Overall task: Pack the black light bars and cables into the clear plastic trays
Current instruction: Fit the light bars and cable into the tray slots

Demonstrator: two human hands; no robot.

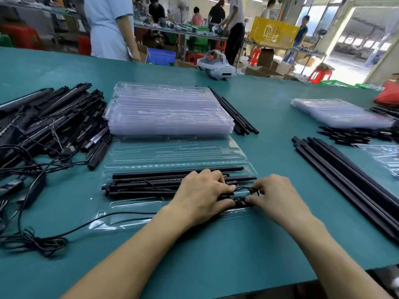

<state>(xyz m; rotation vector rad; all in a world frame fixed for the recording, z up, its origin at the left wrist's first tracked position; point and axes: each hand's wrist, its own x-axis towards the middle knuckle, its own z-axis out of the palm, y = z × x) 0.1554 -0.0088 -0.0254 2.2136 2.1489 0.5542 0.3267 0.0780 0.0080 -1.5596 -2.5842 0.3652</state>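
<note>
Factory floor; workbenches (64,67), yellow crate (273,32)

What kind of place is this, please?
Probably a factory packing floor: stacked clear trays, a heap of black light bars on a long green table, other workers behind.

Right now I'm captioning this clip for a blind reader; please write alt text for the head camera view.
A person's left hand and right hand pinch a coiled black cable over an open clear tray holding black light bars, on a green table. A stack of trays sits behind it, a pile of bars and cables to the left.
</note>
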